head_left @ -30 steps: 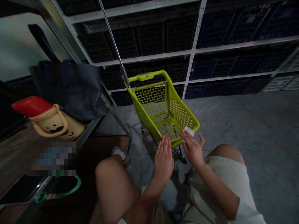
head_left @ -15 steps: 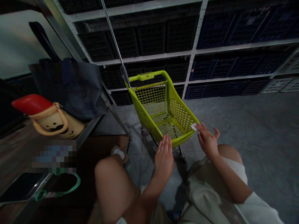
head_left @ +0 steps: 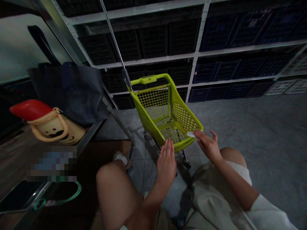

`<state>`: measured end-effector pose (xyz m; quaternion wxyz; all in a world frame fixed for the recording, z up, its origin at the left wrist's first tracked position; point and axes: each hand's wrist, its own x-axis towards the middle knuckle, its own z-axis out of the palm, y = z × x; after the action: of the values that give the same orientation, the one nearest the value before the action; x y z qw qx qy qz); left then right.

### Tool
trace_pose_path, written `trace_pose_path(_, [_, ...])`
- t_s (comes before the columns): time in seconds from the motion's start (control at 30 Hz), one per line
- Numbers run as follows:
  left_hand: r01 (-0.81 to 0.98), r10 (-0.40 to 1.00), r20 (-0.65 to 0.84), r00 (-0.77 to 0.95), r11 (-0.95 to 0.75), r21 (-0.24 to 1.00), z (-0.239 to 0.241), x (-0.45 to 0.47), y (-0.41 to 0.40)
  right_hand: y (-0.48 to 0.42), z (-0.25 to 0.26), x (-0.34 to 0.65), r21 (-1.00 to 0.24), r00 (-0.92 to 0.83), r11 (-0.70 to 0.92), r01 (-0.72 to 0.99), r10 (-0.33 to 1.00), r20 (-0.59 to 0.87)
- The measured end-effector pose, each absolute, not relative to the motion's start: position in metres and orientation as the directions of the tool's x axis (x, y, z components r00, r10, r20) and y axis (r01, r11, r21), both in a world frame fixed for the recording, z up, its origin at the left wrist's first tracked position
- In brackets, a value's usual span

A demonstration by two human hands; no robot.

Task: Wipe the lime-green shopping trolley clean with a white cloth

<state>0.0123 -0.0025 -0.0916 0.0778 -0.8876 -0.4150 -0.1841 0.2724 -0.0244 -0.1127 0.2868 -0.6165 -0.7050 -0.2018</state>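
A lime-green shopping cart (head_left: 144, 118) with a grid basket stands on the floor in front of my knees. My left hand (head_left: 166, 164) lies with its fingers stretched out flat over the basket's near rim, at its left corner. Near the right corner of that rim, my right hand (head_left: 209, 146) presses a small white wipe (head_left: 191, 134) to the green plastic under its fingertips. The little finger side of this hand is raised. Most of the wipe is hidden beneath the fingers, and its exact material is unclear.
White shelving (head_left: 194, 60) with dark crates (head_left: 153, 40) stands behind the cart. To the left, a table holds a dark tote bag (head_left: 79, 92), a red-topped pencil-shaped bag (head_left: 57, 124), a phone (head_left: 19, 195) and a green cord (head_left: 72, 195). A metal pole (head_left: 112, 32) rises from the cart's handle.
My right hand has slid the white wipe leftward along the near rim, away from the right corner. My left hand stays at the rim. The whole view has shifted slightly.
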Motion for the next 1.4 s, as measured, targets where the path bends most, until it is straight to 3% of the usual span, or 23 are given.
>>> trace_pose_path(0.1, [0.763,0.706,0.396,0.586,-0.646,0.022,-0.093,0.015,-0.004,-0.019,-0.114,0.283,-0.129,0.090,0.000,0.992,0.713,0.695])
trace_pose_path(0.2, [0.761,0.699,0.408,0.588,-0.648,0.013,-0.097,0.018,-0.004,-0.020,-0.111,0.226,-0.203,0.171,-0.033,0.979,0.684,0.709])
trace_pose_path(0.37, [0.760,0.685,0.418,0.596,-0.649,-0.021,-0.101,0.014,-0.001,-0.032,-0.101,0.131,-0.265,0.040,0.177,0.948,0.759,0.650])
trace_pose_path(0.53, [0.763,0.699,0.389,0.600,-0.647,-0.016,-0.094,0.009,-0.001,-0.030,-0.104,0.197,-0.116,-0.165,0.313,0.943,0.738,0.655])
trace_pose_path(0.7, [0.762,0.698,0.390,0.600,-0.647,-0.014,-0.093,0.012,-0.003,-0.018,-0.113,0.280,-0.108,0.044,0.048,0.993,0.693,0.720])
trace_pose_path(0.83, [0.760,0.691,0.409,0.596,-0.650,-0.010,-0.098,0.016,-0.005,-0.020,-0.113,0.230,-0.214,0.186,-0.042,0.976,0.673,0.716])
trace_pose_path(1.0, [0.770,0.693,0.421,0.586,-0.638,-0.022,-0.098,0.013,-0.006,-0.034,-0.107,0.149,-0.197,-0.061,0.240,0.950,0.768,0.638])
trace_pose_path(1.13, [0.767,0.694,0.412,0.590,-0.642,-0.016,-0.093,0.008,-0.004,-0.032,-0.108,0.202,-0.072,-0.214,0.324,0.943,0.759,0.614])
trace_pose_path(1.27, [0.761,0.694,0.407,0.594,-0.649,-0.004,-0.093,0.008,-0.004,-0.022,-0.113,0.284,-0.072,-0.025,0.101,0.992,0.732,0.681])
trace_pose_path(1.4, [0.752,0.683,0.419,0.598,-0.659,0.001,-0.098,0.015,-0.005,-0.020,-0.112,0.256,-0.165,0.142,-0.033,0.986,0.687,0.713])
